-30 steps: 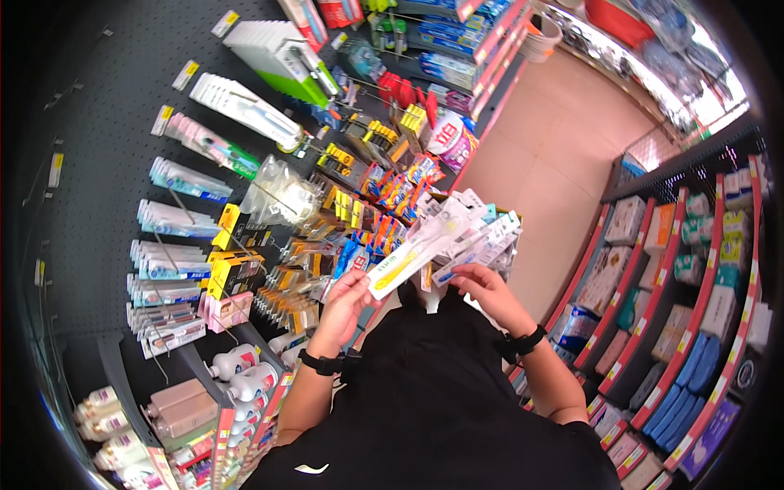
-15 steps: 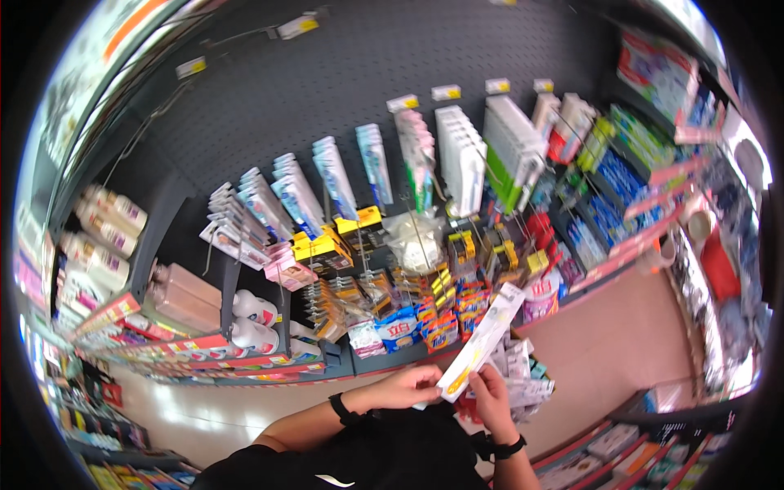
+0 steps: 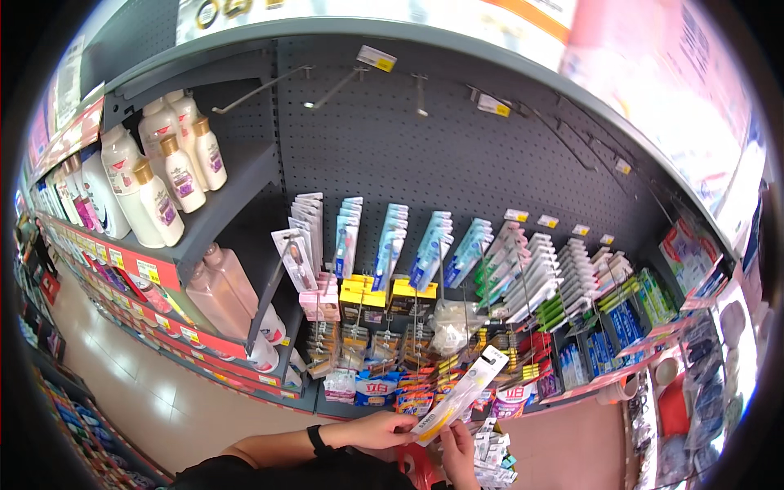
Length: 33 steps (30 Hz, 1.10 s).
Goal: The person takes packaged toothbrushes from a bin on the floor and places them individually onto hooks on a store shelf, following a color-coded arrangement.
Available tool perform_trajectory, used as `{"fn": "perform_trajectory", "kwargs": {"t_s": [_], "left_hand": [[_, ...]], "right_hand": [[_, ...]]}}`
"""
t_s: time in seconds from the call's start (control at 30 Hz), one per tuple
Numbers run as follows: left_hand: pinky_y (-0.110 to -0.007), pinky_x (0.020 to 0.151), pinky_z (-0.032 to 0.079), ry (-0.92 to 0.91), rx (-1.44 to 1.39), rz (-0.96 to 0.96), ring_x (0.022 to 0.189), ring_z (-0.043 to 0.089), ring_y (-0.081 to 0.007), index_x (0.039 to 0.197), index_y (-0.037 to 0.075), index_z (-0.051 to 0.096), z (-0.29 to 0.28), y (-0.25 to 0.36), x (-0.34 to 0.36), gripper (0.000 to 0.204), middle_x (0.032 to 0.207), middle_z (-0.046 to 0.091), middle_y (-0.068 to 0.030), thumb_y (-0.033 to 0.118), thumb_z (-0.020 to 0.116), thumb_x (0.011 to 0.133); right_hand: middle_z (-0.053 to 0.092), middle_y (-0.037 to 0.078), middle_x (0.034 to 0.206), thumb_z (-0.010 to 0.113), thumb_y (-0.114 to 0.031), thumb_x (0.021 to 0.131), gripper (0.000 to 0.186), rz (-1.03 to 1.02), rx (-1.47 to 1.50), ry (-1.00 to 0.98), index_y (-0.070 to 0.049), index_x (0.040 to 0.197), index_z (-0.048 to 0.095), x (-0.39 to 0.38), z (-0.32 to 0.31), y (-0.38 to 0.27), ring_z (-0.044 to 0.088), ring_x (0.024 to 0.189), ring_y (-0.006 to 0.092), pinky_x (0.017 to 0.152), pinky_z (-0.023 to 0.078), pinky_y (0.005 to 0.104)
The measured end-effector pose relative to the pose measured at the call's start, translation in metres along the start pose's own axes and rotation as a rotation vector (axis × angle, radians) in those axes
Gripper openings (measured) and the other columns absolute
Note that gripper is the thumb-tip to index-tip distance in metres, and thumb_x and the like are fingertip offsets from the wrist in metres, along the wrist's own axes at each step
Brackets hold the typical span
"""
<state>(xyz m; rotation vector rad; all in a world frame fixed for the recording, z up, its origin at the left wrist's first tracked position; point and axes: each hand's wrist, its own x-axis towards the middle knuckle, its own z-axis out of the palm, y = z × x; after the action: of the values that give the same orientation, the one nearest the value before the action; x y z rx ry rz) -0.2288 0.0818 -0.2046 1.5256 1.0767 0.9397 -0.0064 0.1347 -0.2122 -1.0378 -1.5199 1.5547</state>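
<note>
A long, narrow toothbrush pack [image 3: 464,392], white and clear with a yellow part near its lower end, slants up and away to the right before me. My left hand [image 3: 385,429] pinches its lower left corner between closed fingers. On the lower right edge my right hand [image 3: 457,447] grips the same pack with thumb and fingers. Beside and below my right hand lies a heap of small white and green packs [image 3: 494,456]. Something red, like a plastic bag [image 3: 420,467], shows under my hands.
A dark pegboard [image 3: 367,147] faces me, with rows of hanging toothbrush packs [image 3: 431,245] on metal hooks. Several bare hooks [image 3: 335,88] stick out higher up. Left shelves hold cream bottles [image 3: 184,173] and pink bottles [image 3: 224,290]. Boxes of toothpaste [image 3: 625,322] fill racks at right.
The view has tilted up and turned left, bringing the upper hooks and cream bottles into sight. Both hands keep hold of the toothbrush pack, which sits lower in the picture.
</note>
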Motion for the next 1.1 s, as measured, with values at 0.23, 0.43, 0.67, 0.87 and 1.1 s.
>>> {"fn": "perform_trajectory", "kwargs": {"t_s": [0.23,0.43,0.67,0.87,1.1], "left_hand": [[-0.035,0.072,0.05,0.151,0.05,-0.035,0.078,0.066,-0.0234,0.118,0.006,0.065,-0.067,0.014,-0.048,0.031,0.089,0.067,-0.0105,0.032,0.064,0.101],[-0.033,0.076,0.052,0.153,0.046,-0.087,0.085,0.067,-0.0223,0.123,0.006,0.065,-0.104,-0.003,-0.082,0.036,0.099,0.068,-0.011,0.034,0.065,0.101],[-0.033,0.069,0.051,0.211,0.077,-0.074,0.076,0.066,-0.0203,0.113,0.006,0.065,-0.126,-0.003,-0.106,0.028,0.091,0.068,-0.01,0.031,0.067,0.1],[-0.034,0.07,0.051,0.304,0.101,0.088,0.078,0.066,-0.0236,0.108,0.004,0.067,-0.15,0.042,-0.103,0.02,0.088,0.066,-0.0133,0.02,0.071,0.096],[-0.031,0.069,0.049,0.331,-0.051,0.266,0.076,0.061,-0.016,0.108,0.0,0.065,-0.17,0.074,-0.098,0.02,0.086,0.065,-0.0093,0.017,0.069,0.099]], "right_hand": [[0.068,0.004,0.095,0.054,-0.015,0.107,0.017,0.068,0.033,-0.051,-0.001,0.112,0.061,0.021,0.076,-0.016,0.061,0.083,0.0083,0.07,0.049,0.0231],[0.06,0.009,0.085,0.055,-0.013,0.105,0.015,-0.157,-0.181,0.044,-0.001,0.101,0.062,0.013,0.149,-0.05,0.054,0.08,0.0184,0.072,0.046,0.0323],[0.063,0.008,0.085,0.058,-0.016,0.105,0.016,-0.103,-0.168,0.003,-0.002,0.101,0.064,0.018,0.174,-0.046,0.057,0.078,0.0181,0.071,0.046,0.0316],[0.065,0.003,0.089,0.057,-0.012,0.105,0.017,-0.192,-0.198,-0.097,0.0,0.112,0.065,0.037,0.183,-0.095,0.058,0.08,0.0066,0.071,0.048,0.0237],[0.065,0.005,0.09,0.058,-0.012,0.105,0.017,-0.324,-0.196,-0.13,0.001,0.112,0.066,0.052,0.194,-0.14,0.059,0.081,0.0093,0.071,0.048,0.0262]]}}
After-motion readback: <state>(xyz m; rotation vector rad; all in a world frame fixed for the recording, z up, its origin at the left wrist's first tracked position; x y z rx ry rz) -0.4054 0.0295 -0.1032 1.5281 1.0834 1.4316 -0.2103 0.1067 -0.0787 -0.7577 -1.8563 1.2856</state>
